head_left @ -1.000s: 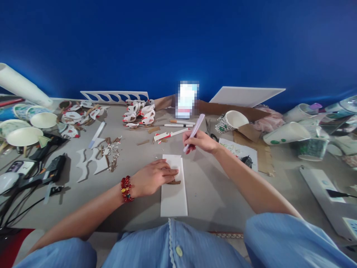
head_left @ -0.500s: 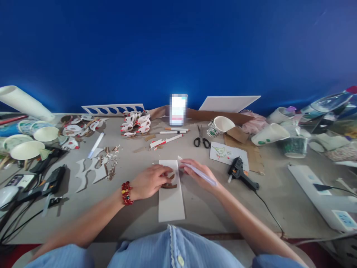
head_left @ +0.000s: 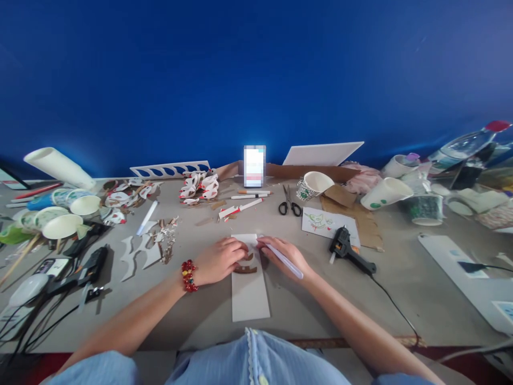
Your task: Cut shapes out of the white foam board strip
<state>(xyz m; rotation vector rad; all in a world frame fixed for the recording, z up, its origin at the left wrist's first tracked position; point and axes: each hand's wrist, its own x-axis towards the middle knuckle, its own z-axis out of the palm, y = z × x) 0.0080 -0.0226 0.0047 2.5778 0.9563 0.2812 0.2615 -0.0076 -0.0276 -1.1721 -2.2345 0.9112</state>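
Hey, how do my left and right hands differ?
Your left hand wears a red bead bracelet; your right hand has none. The right hand holds a pale purple tool, while the left hand's fingers lie over the white strip. Both are near the strip's far end.

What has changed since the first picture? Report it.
The right hand has come back toward the person, to the right edge of the white board; its pale purple pen now slants back toward the wrist. The left hand has drawn slightly left, baring more of the brown pieces. Nothing was visibly grasped or released. The pen stays in the right hand, the left on the board.
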